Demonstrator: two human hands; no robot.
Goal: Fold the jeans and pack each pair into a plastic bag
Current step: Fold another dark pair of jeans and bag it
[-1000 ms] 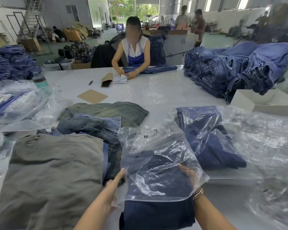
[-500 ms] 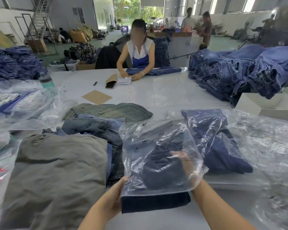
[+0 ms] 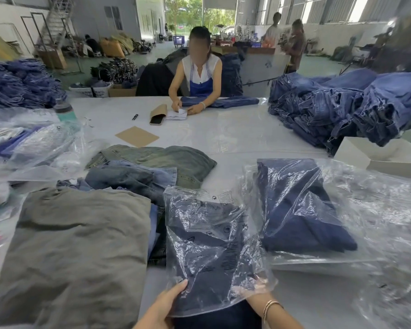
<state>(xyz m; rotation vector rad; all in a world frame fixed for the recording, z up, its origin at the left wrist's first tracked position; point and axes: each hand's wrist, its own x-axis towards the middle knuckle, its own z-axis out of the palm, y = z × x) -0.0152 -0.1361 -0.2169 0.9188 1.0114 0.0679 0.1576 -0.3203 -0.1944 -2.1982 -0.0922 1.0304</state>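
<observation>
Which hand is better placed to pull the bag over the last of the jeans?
Left, probably. The left hand grips the plastic bag at its open edge from outside, while the right hand is inside it on the dark jeans.

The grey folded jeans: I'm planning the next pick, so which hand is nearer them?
Left. The left hand grips the bag's edge beside the grey folded jeans; the right hand is beyond the bag.

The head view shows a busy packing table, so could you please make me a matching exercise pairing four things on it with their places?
Things:
1. dark jeans
2. grey-green garment
3. cardboard sheet
4. bagged jeans

Places:
A. lying flat at the table's middle
B. right of the hands
C. going into the plastic bag
D. near left stack

Pairs: 1-C, 2-D, 3-A, 4-B
</observation>
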